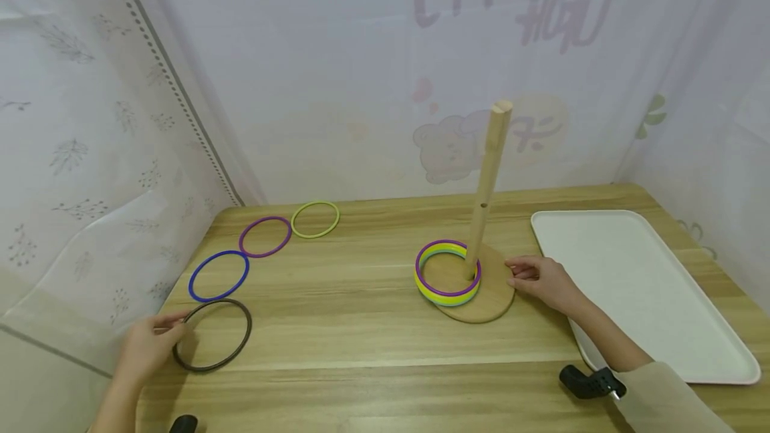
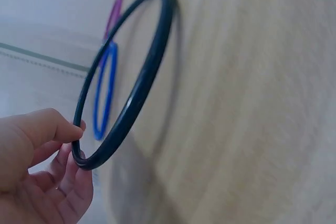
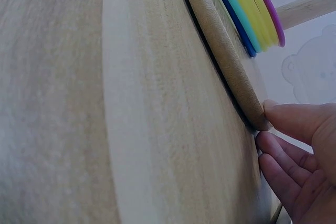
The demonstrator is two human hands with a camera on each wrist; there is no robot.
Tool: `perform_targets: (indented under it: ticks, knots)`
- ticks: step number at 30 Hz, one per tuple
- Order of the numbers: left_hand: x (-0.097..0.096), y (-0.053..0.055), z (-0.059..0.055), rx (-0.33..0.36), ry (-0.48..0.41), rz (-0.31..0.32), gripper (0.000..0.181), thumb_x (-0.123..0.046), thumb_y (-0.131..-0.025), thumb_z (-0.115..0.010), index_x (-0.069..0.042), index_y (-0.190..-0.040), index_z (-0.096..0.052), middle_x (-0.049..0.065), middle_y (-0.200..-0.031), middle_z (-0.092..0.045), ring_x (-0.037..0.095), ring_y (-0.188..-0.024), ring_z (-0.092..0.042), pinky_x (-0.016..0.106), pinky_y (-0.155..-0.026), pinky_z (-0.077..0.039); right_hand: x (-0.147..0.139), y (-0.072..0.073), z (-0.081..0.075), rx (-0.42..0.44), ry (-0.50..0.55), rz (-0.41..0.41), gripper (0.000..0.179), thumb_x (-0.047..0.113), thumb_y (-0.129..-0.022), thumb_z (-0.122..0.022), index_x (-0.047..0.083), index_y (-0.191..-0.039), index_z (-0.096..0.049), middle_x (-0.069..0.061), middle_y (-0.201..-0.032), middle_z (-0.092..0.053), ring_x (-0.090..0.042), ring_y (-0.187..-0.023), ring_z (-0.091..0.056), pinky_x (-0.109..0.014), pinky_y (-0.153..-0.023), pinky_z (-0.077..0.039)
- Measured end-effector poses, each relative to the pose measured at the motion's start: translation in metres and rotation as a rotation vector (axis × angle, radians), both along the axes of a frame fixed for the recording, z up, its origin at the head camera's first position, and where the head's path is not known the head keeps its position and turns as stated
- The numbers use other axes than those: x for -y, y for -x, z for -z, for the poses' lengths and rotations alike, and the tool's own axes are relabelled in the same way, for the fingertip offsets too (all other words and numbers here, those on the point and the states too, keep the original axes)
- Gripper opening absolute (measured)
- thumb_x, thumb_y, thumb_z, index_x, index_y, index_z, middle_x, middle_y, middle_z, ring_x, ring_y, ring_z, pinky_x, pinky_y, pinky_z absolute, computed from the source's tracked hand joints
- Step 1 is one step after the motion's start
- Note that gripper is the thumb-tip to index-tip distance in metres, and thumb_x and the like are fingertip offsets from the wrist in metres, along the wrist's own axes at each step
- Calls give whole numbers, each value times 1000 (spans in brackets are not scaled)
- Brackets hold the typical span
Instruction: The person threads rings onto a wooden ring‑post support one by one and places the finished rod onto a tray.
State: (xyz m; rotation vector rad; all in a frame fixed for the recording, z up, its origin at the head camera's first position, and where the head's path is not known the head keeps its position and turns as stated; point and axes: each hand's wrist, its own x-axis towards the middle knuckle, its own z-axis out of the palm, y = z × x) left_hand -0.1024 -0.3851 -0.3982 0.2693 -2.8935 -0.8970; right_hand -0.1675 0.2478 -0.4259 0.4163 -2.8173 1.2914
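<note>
My left hand [image 1: 147, 346] pinches a black ring [image 2: 140, 93] between thumb and fingers; the left wrist view shows it tilted, with its shadow on the tabletop. At the base's right edge, my right hand [image 1: 544, 279] holds the rim of the round wooden base [image 1: 498, 289], thumb on top and fingers below. A wooden post [image 1: 488, 172] rises from that base. Around the post lies a stack of rings [image 3: 257, 9], purple uppermost, then yellow, teal and blue, shifted toward the left of the base.
Beyond the black ring, a blue ring [image 1: 191, 280], a purple ring [image 1: 242, 236] and a yellow-green ring [image 1: 293, 219] lie in a curved row on the wooden table [image 1: 337, 333]. On the right is a white tray [image 1: 650, 286]. Printed cloth hangs behind and at the sides.
</note>
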Motion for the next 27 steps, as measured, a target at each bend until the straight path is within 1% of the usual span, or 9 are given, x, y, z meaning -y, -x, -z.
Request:
perform_targets:
  ticks: [3,4,6,8,10,13,16,21,27]
  knots:
    - [-5,-1,-10,44,-33,19,34,-14,-90,-53,10,-114,-57,27,-102,-59,42,-91,-59,26,-61,-47,0,0,0,-3,-3,0,35,6,-80,-70,-9,-110,-60,-21,-100,-64,-26,-82,-64,-22,-67,-52]
    - [-8,-1,-13,52,-48,26,35,-16,-91,-53,10,-116,-56,28,-106,-58,38,-90,-60,29,-62,-48,0,0,0,-4,-1,-2,36,6,-80,-70,-9,-110,-60,-21,-100,-64,-26,-82,-64,-22,-67,-52]
    - [-12,-1,-19,67,-79,36,39,-21,-92,-54,8,-119,-55,27,-109,-57,24,-86,-62,31,-63,-49,0,-1,-1,-5,-1,-3,35,6,-80,-70,-10,-110,-60,-21,-100,-64,-26,-82,-64,-22,-67,-52]
    - [-18,0,-24,54,-124,51,42,-23,-92,-55,9,-120,-53,21,-104,-60,9,-80,-61,31,-64,-52,1,-1,-1,-6,1,-5,36,6,-80,-70,-10,-110,-60,-21,-100,-64,-26,-82,-64,-22,-67,-52]
    - [-26,1,-29,26,-162,64,43,-24,-92,-57,9,-121,-53,11,-98,-61,-2,-75,-57,26,-63,-52,1,-1,-1,-5,0,-5,36,6,-80,-70,-10,-110,-60,-21,-99,-64,-26,-82,-63,-22,-67,-52]
    - [-39,3,-40,-12,-230,94,44,-24,-92,-57,9,-122,-53,1,-93,-59,-3,-76,-57,23,-63,-53,0,-1,-1,-4,0,-4,35,6,-80,-70,-10,-110,-60,-21,-99,-64,-26,-82,-64,-22,-67,-52]
    - [-54,7,-53,-41,-264,123,44,-25,-92,-58,6,-123,-53,-2,-93,-58,-4,-79,-57,23,-64,-54,1,-1,-2,-1,0,-3,35,6,-80,-70,-10,-110,-60,-21,-99,-64,-26,-82,-63,-22,-67,-52]
    - [-85,21,-73,-101,-294,180,45,-26,-91,-58,4,-125,-53,-3,-96,-57,-5,-80,-57,23,-66,-54,1,-1,-2,7,3,-1,35,7,-81,-69,-9,-111,-60,-20,-99,-64,-26,-83,-63,-23,-67,-52]
    - [-134,45,-102,-204,-392,240,44,-24,-90,-61,3,-124,-55,-5,-93,-58,0,-79,-60,22,-67,-54,-1,0,1,11,11,2,36,8,-81,-69,-8,-112,-60,-20,-100,-64,-26,-83,-63,-23,-68,-52]
